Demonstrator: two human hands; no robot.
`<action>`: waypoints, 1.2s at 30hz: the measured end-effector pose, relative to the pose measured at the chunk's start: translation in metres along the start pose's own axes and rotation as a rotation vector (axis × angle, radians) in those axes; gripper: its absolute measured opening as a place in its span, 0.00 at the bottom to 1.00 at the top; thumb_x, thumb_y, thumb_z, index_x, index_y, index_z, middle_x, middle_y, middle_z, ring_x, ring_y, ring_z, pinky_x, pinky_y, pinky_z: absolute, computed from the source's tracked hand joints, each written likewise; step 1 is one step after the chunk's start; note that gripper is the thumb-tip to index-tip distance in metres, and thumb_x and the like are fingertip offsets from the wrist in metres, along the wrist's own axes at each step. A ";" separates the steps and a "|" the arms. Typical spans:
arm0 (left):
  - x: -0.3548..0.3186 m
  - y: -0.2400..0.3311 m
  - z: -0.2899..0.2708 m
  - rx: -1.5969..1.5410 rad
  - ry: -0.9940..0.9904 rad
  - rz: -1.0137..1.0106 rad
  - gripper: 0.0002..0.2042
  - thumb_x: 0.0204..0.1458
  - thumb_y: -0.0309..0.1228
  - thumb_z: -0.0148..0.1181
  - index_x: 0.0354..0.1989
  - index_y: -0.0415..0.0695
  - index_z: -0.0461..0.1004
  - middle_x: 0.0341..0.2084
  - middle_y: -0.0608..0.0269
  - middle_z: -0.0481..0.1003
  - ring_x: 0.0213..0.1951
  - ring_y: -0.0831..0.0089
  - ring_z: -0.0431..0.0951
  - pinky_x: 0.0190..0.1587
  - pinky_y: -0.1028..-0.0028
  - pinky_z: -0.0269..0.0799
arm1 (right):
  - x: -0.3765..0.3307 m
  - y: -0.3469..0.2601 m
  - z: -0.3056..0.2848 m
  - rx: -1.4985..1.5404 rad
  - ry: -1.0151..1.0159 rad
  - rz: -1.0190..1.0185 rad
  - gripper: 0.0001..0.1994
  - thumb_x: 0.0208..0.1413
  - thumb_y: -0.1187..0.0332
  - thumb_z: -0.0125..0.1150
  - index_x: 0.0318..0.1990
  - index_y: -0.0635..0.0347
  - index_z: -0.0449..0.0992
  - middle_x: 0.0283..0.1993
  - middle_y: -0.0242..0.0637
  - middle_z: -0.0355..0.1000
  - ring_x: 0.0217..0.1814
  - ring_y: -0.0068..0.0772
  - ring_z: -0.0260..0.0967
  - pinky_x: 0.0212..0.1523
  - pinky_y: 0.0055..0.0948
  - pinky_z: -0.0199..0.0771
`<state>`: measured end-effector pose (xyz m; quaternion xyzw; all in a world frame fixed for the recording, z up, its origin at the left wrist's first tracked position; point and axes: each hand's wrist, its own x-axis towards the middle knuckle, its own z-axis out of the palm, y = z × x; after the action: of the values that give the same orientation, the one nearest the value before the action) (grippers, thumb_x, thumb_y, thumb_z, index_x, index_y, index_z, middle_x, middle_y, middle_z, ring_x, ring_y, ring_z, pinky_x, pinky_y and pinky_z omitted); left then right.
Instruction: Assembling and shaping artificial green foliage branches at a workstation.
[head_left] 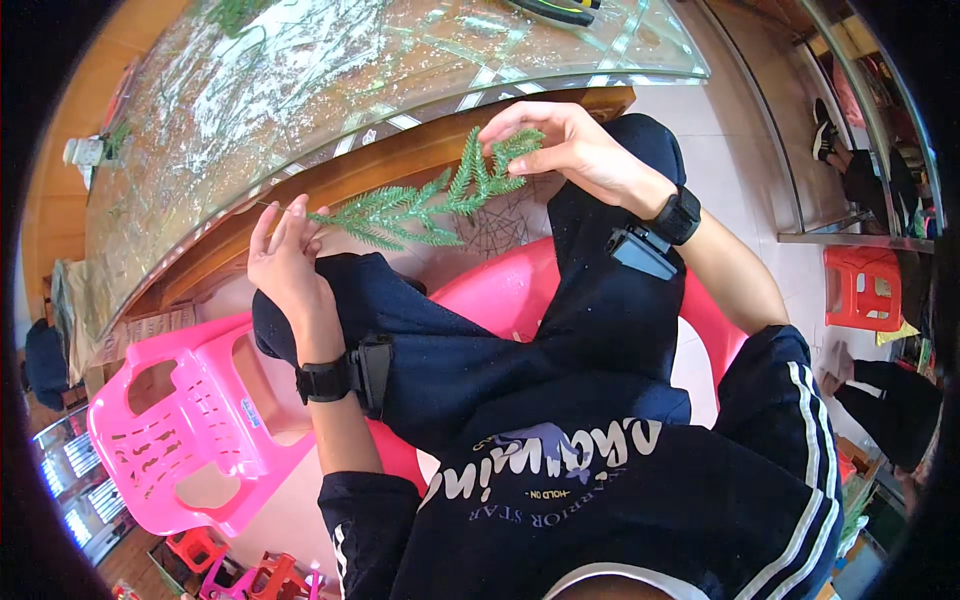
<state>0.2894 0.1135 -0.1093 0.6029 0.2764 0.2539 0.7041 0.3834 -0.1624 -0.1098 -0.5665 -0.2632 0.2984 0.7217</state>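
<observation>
A green artificial pine branch (405, 212) stretches between my two hands, just in front of the table edge and above my lap. Its thin stem end is pinched in the fingers of my left hand (290, 258). At the other end, the needled sprigs turn upward, and my right hand (580, 152) has thumb and fingers closed on the outermost one. Both wrists wear black straps with a small dark device.
A glass-topped table (400, 70) with white flecks lies ahead, with pliers (555, 10) at its far edge. A pink plastic chair (200, 430) stands at my left. Thin scraps (500, 222) litter the floor under the table. A red stool (862, 290) and another person's legs are at right.
</observation>
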 end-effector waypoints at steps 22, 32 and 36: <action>-0.004 0.008 0.006 -0.010 -0.126 -0.037 0.17 0.49 0.24 0.56 0.47 0.34 0.62 0.36 0.52 0.75 0.32 0.71 0.77 0.30 0.83 0.69 | 0.001 0.003 -0.008 0.083 -0.078 0.044 0.10 0.47 0.77 0.58 0.40 0.61 0.72 0.39 0.36 0.71 0.39 0.23 0.67 0.41 0.21 0.67; -0.001 0.015 0.000 -0.133 -0.642 -0.219 0.19 0.55 0.34 0.50 0.51 0.34 0.61 0.43 0.57 0.71 0.46 0.73 0.70 0.47 0.76 0.63 | -0.001 -0.002 -0.013 0.416 -0.160 0.012 0.12 0.50 0.72 0.58 0.42 0.62 0.67 0.38 0.40 0.70 0.39 0.25 0.68 0.38 0.23 0.71; 0.000 0.015 0.001 -0.290 -0.769 -0.158 0.23 0.54 0.35 0.50 0.55 0.35 0.58 0.48 0.57 0.67 0.50 0.72 0.66 0.51 0.73 0.59 | -0.001 0.000 -0.016 0.522 -0.185 -0.068 0.13 0.51 0.73 0.56 0.44 0.65 0.65 0.39 0.41 0.69 0.41 0.27 0.68 0.37 0.25 0.73</action>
<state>0.2892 0.1150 -0.0943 0.5254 0.0001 -0.0082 0.8508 0.3949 -0.1736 -0.1134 -0.3224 -0.2609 0.3820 0.8259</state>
